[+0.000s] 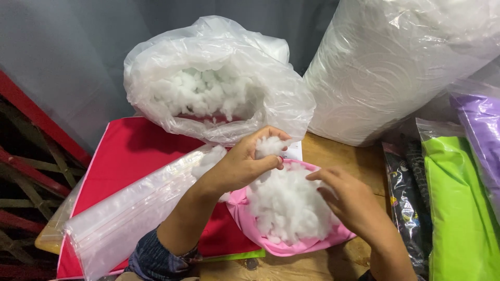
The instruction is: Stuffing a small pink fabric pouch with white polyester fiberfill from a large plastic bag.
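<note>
Left hand pinches a white stuffing tuft over the pink cover. Right hand, fingers loose, presses the stuffing pile inside.

Stuffing at a pink fabric cover

The left hand pinches a white fibre tuft; the right hand presses the filling inside the pink cover.

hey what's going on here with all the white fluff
A person is working white stuffing at a pink fabric cover lying on a wooden table. The left hand pinches a tuft of stuffing above the cover, and the right hand rests on the heap in its opening. Behind, an open clear plastic bag holds more stuffing. A red fabric piece lies under the work, with green and purple packs on the right.
</note>
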